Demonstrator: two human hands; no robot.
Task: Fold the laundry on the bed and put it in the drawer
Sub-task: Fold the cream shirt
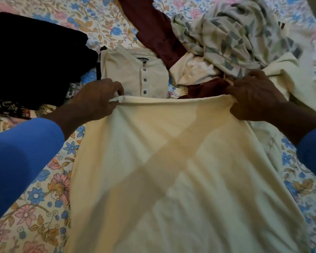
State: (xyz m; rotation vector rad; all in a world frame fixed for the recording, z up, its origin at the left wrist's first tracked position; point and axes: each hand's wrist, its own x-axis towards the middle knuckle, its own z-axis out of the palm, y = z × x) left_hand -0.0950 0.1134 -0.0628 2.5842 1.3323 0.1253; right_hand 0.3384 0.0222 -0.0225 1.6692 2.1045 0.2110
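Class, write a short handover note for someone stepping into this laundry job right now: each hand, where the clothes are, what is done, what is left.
Left hand and right hand: each pinches the far edge of the cream garment, spread over the floral bed.
Done: beige button shirt lies folded beyond it.
Left: fold the cream garment, then the maroon garment, patterned cloth and dark pile. No drawer in view.

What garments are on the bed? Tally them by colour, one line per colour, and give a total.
Cream or beige: 3, the cream garment held by both hands, the folded button shirt, a crumpled cream piece
Maroon: 1, the maroon garment
Dark, near black: 1, the dark pile
Patterned grey-green: 1, the patterned cloth
Total: 6 visible
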